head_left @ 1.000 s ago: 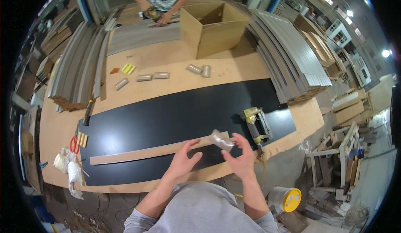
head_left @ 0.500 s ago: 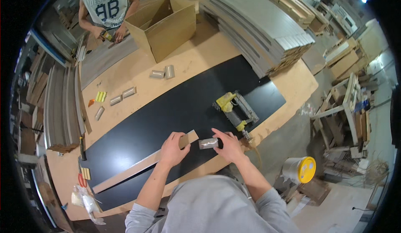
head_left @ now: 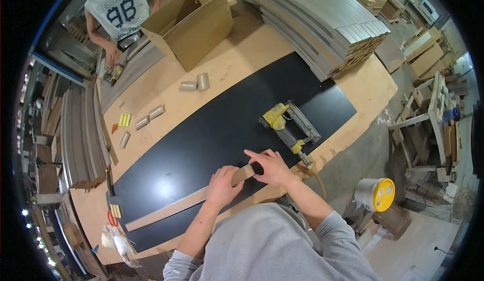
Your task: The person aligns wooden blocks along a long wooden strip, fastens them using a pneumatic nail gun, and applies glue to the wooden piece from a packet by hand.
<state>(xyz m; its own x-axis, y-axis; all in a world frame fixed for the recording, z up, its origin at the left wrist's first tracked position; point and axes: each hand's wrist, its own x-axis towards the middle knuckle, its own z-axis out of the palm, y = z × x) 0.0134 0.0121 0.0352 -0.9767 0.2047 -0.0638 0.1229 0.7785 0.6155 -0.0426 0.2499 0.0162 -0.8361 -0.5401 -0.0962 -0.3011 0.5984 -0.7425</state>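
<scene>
Fingers (head_left: 262, 156) of right hand (head_left: 272, 167) pressed flat over end of wooden strip (head_left: 176, 206); left hand (head_left: 224, 185) clamped down beside it, on black panel (head_left: 212, 135) atop counter (head_left: 252, 44). Seemingly aligning strip (edge placement). Next probably called for reaching yellow nail gun (head_left: 287, 125) nearby, keeping strip steady.

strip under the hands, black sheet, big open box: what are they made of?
Strip: looks like wood or fibreboard, a pale tan matte face with straight sawn edges; both hands, left hand and right hand, rest on it.
Black sheet: probably laminated or painted board, smooth with a soft glare.
Box: corrugated cardboard, plain brown with folded flaps.
</scene>
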